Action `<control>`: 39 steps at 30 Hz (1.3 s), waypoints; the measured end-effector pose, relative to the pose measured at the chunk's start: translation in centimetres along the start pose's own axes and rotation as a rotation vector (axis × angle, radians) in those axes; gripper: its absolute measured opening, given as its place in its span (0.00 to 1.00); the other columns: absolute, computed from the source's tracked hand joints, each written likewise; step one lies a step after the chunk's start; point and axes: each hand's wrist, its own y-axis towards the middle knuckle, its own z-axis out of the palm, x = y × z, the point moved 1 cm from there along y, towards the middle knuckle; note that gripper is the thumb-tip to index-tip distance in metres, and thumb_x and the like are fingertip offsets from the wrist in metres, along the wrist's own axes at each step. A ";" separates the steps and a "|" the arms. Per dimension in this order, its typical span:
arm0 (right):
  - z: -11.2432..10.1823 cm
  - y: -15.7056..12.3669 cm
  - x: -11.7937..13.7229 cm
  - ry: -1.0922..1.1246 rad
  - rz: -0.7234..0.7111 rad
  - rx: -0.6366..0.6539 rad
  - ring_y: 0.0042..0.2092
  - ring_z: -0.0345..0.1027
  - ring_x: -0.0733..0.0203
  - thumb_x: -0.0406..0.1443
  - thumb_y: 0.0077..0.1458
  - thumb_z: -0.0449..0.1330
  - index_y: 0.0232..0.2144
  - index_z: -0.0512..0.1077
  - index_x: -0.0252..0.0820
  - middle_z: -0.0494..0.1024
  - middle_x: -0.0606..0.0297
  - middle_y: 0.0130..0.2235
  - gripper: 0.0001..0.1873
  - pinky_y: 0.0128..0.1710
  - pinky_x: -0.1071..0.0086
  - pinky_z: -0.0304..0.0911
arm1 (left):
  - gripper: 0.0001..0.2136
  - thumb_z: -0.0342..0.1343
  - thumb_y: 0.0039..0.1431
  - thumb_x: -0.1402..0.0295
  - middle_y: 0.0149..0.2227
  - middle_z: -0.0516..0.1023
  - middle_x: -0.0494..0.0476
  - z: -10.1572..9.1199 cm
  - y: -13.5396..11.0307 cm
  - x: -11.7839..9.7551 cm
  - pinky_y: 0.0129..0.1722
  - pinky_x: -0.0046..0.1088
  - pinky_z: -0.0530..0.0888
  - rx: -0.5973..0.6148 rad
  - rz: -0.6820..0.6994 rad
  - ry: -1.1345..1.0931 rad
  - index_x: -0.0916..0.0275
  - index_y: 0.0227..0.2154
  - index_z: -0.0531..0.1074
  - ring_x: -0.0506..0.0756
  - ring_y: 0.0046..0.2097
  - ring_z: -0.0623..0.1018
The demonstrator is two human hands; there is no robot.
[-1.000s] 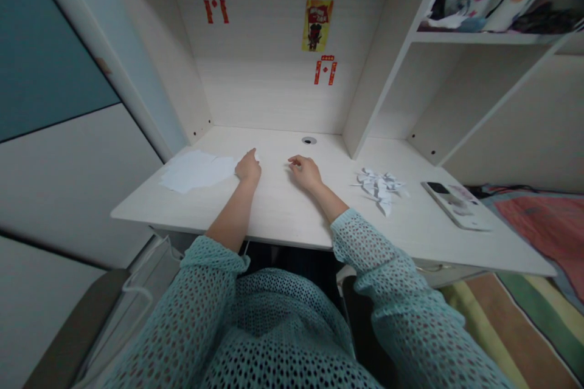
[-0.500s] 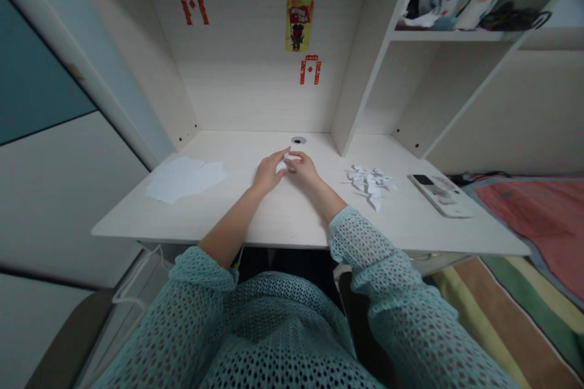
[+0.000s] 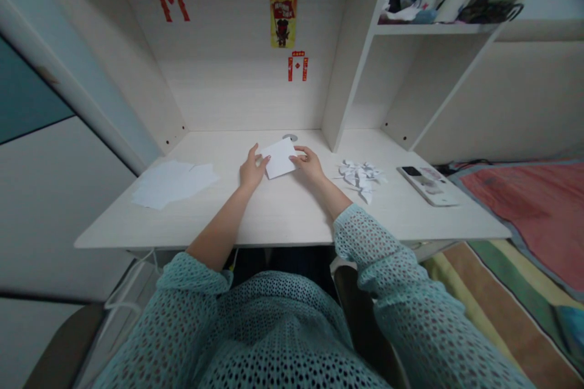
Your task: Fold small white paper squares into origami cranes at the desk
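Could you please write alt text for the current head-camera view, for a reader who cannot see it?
A person's left hand and right hand hold a white piece of paper by opposite sides at a white desk. Loose white sheets lie to the left; to the right are folded or crumpled paper pieces and, beyond them, what looks like a phone.

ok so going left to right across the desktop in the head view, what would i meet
Spread of white sheets → left hand → small white paper → right hand → cluster of folded white paper pieces → white phone-shaped item
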 end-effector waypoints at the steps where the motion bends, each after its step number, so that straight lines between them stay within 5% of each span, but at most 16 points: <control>1: 0.0 0.0 0.0 0.006 0.002 -0.006 0.26 0.68 0.63 0.44 0.38 0.63 0.40 0.67 0.42 0.73 0.70 0.22 0.25 0.27 0.72 0.60 | 0.29 0.52 0.55 0.57 0.46 0.75 0.57 0.0 0.1 0.1 0.46 0.30 0.66 0.007 -0.022 -0.022 0.53 0.60 0.52 0.56 0.48 0.73; 6: 0.0 0.2 0.2 0.029 0.044 -0.070 0.27 0.69 0.62 0.43 0.39 0.63 0.42 0.66 0.42 0.74 0.70 0.22 0.26 0.27 0.71 0.62 | 0.30 0.55 0.52 0.61 0.35 0.78 0.52 0.1 0.2 0.0 0.39 0.27 0.68 0.035 -0.003 -0.112 0.53 0.59 0.55 0.53 0.39 0.76; 17: 0.3 0.2 -0.2 -0.062 0.026 -0.070 0.26 0.67 0.64 0.41 0.40 0.61 0.50 0.59 0.43 0.73 0.72 0.24 0.33 0.29 0.71 0.62 | 0.31 0.57 0.50 0.67 0.30 0.77 0.52 -0.1 0.0 -0.6 0.37 0.25 0.69 -0.015 -0.020 -0.345 0.59 0.58 0.57 0.51 0.34 0.76; 21: 0.2 0.2 0.1 -0.187 -0.055 -0.020 0.30 0.68 0.63 0.38 0.43 0.59 0.56 0.53 0.47 0.75 0.67 0.31 0.36 0.32 0.69 0.64 | 0.30 0.57 0.50 0.67 0.29 0.77 0.52 0.2 0.3 0.0 0.37 0.25 0.70 0.010 -0.017 -0.359 0.58 0.58 0.58 0.51 0.33 0.76; 24: 0.3 0.2 0.2 -0.295 -0.104 0.010 0.37 0.69 0.60 0.36 0.45 0.57 0.53 0.59 0.47 0.75 0.62 0.41 0.30 0.38 0.65 0.65 | 0.32 0.58 0.49 0.66 0.29 0.76 0.52 0.6 0.5 0.5 0.37 0.26 0.70 0.047 -0.007 -0.396 0.59 0.59 0.55 0.51 0.33 0.76; 31: 0.6 0.4 0.0 -0.316 -0.204 0.071 0.49 0.65 0.59 0.33 0.43 0.59 0.47 0.67 0.41 0.71 0.59 0.50 0.25 0.49 0.64 0.60 | 0.40 0.59 0.48 0.69 0.39 0.77 0.60 1.2 0.0 -0.2 0.38 0.29 0.72 0.244 0.005 -0.544 0.59 0.62 0.44 0.52 0.36 0.77; 39: 0.8 0.4 -0.1 -0.192 -0.188 0.111 0.46 0.66 0.57 0.36 0.37 0.66 0.48 0.67 0.38 0.72 0.57 0.47 0.32 0.47 0.64 0.62 | 0.38 0.64 0.41 0.68 0.43 0.76 0.65 1.5 0.4 0.3 0.42 0.33 0.73 0.216 -0.042 -0.738 0.64 0.57 0.56 0.56 0.41 0.76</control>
